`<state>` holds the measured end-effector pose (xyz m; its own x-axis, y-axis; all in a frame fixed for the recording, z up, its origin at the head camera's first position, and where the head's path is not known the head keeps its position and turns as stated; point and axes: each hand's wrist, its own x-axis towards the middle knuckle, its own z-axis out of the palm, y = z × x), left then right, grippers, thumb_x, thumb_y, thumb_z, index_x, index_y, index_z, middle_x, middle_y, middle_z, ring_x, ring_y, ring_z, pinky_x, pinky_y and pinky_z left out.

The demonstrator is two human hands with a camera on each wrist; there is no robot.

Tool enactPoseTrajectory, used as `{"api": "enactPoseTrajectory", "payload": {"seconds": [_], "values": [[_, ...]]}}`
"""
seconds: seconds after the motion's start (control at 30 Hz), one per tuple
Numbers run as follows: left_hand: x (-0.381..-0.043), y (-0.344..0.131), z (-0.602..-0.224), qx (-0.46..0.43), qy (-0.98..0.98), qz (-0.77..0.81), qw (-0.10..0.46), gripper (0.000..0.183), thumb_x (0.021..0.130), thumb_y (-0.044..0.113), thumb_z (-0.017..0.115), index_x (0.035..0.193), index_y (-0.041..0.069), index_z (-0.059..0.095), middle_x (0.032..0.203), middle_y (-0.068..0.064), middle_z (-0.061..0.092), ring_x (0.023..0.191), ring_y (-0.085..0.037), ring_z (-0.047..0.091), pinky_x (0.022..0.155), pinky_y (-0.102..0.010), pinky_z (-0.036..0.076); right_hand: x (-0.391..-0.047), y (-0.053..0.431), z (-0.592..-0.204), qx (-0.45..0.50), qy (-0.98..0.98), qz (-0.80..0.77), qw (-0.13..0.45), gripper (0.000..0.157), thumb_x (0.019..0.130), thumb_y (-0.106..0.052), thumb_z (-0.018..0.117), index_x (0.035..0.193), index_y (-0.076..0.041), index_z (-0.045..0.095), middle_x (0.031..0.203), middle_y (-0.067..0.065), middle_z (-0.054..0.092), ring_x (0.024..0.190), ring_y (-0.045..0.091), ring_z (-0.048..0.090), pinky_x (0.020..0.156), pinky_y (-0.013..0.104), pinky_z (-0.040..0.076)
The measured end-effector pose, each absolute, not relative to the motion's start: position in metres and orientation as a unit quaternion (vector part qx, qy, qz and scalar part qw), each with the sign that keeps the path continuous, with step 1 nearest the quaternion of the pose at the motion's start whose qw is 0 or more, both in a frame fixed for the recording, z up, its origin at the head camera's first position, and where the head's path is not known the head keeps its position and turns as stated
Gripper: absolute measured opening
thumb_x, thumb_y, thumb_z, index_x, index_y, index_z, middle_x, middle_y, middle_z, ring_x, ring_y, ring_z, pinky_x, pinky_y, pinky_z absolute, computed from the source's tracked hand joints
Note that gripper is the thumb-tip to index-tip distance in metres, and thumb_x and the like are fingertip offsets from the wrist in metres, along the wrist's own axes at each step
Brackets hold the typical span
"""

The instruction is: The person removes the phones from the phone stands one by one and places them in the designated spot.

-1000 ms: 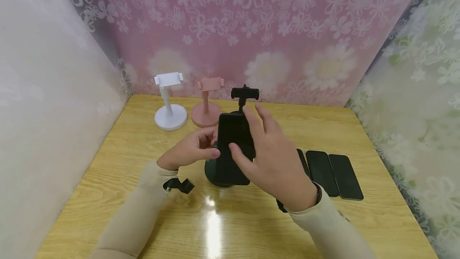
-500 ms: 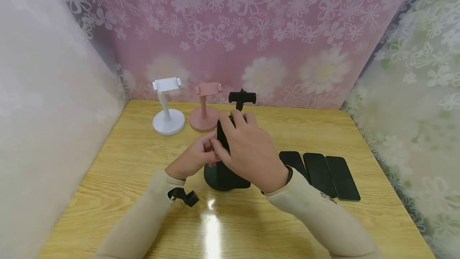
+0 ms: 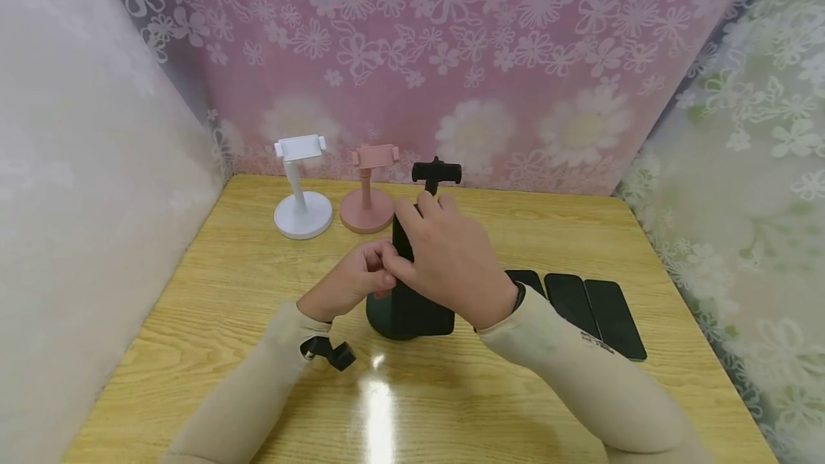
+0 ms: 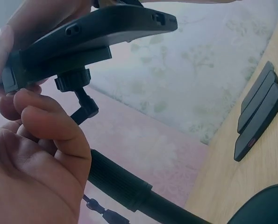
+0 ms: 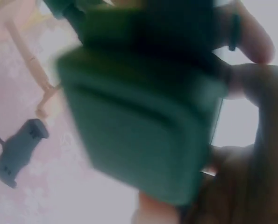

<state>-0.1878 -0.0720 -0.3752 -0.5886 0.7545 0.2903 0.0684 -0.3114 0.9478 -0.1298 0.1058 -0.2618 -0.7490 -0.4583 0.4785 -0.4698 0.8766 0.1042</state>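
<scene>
In the head view a black phone (image 3: 419, 317) stands upright in front of a dark green phone stand (image 3: 379, 319). My right hand (image 3: 454, 260) reaches over the phone's upper part and grips it, the thumb at its left edge. My left hand (image 3: 348, 281) pinches the end of the stand's clamp (image 4: 85, 61) at that same edge, with both thumbs close together. The left wrist view shows the phone (image 4: 106, 25) from below, lying along the clamp above the stand's ribbed neck (image 4: 120, 179). A blurred dark green block (image 5: 139, 135) fills the middle of the right wrist view.
Behind my hands stand a white phone stand (image 3: 303, 215), a pink one (image 3: 366, 210) and a black one (image 3: 437, 172). Three phones (image 4: 262, 109) lie side by side on the wooden table (image 3: 213, 292) at the right. Patterned curtains (image 3: 399, 34) enclose the table.
My right hand has moved left from the phone's right side, and its fingers have closed over the phone's top. Its thumb now meets the left hand. Little differs in the last half second.
</scene>
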Motion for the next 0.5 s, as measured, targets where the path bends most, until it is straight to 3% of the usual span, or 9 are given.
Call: {"api": "enactPoseTrajectory", "payload": {"seconds": [0.17,0.33,0.4,0.5], "values": [[-0.1895,-0.0722,-0.3738,0.385,0.543,0.706,0.244,0.047,0.084,0.061,0.074,0.097,0.018,0.061,0.070,0.008,0.048,0.056,-0.013,0.035,0.055,-0.027,0.033,-0.1321,0.1062,-0.2658,0.243,-0.931,0.016,0.270,0.042,0.096,-0.048,0.069,0.104,-0.007,0.062,0.080,0.006,0.048,0.065,0.023,0.040,0.042,0.029,0.035],[-0.1895,-0.0709,-0.3721,0.376,0.554,0.700,0.250,0.024,0.098,0.025,0.073,0.084,0.016,0.055,0.064,0.007,0.042,0.055,-0.011,0.035,0.056,-0.033,0.029,-0.1293,0.1044,-0.2681,0.237,-0.931,-0.013,0.278,0.036,0.097,-0.041,0.065,0.109,-0.007,0.062,0.083,0.008,0.050,0.064,0.023,0.040,0.042,0.029,0.036],[-0.1885,-0.0700,-0.3697,0.374,0.561,0.696,0.248,0.021,0.096,0.011,0.066,0.080,0.015,0.053,0.063,0.007,0.040,0.055,-0.011,0.034,0.057,-0.033,0.029,-0.1278,0.1036,-0.2686,0.236,-0.930,-0.023,0.282,0.039,0.098,-0.040,0.063,0.117,-0.007,0.062,0.085,0.009,0.052,0.065,0.024,0.041,0.041,0.029,0.036],[-0.1880,-0.0689,-0.3672,0.368,0.570,0.692,0.248,0.021,0.094,0.003,0.061,0.078,0.014,0.054,0.064,0.007,0.042,0.058,-0.010,0.037,0.059,-0.029,0.033,-0.1269,0.1035,-0.2694,0.241,-0.926,-0.030,0.289,0.041,0.098,-0.039,0.062,0.125,-0.008,0.061,0.086,0.010,0.052,0.067,0.025,0.042,0.039,0.029,0.036]]}}
